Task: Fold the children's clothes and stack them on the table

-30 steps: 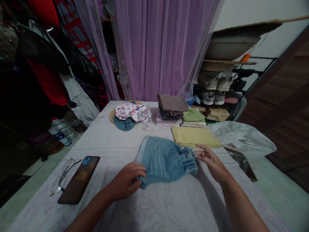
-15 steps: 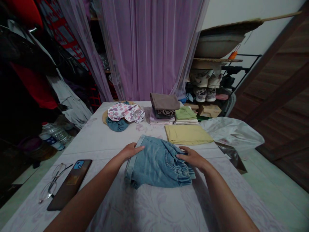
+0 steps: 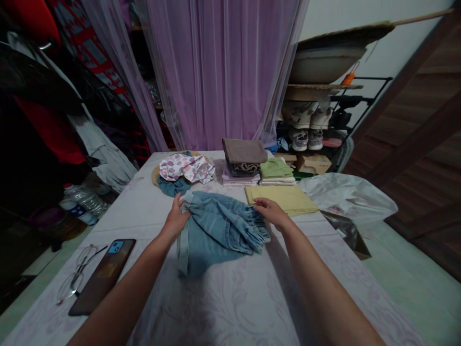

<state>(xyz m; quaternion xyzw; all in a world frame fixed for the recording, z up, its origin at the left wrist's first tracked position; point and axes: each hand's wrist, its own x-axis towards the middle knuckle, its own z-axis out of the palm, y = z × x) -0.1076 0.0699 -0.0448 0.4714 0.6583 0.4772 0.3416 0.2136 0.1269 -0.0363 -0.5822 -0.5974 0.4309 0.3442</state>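
Blue denim shorts (image 3: 219, 226) lie bunched in the middle of the table, their upper layer lifted and creased. My left hand (image 3: 175, 217) pinches the cuffed hem at their left end. At the gathered elastic waist on the right, my right hand (image 3: 271, 210) is closed on the upper edge. Just behind the right hand is a folded yellow cloth (image 3: 284, 198). Beyond the shorts, a basket holds a crumpled white garment with pink and purple spots (image 3: 185, 167) and a dark blue cloth (image 3: 173, 186).
Folded clothes with a brown piece on top (image 3: 245, 151) stand at the back, beside a stack topped by a green garment (image 3: 276, 168). A phone (image 3: 104, 276) and eyeglasses (image 3: 77, 278) lie at the left. A clear plastic bag (image 3: 349, 197) is off the table's right edge.
Both hands have moved away from me and to the left, lifting the shorts' upper layer. The waist end has come left, and the fabric is more creased.
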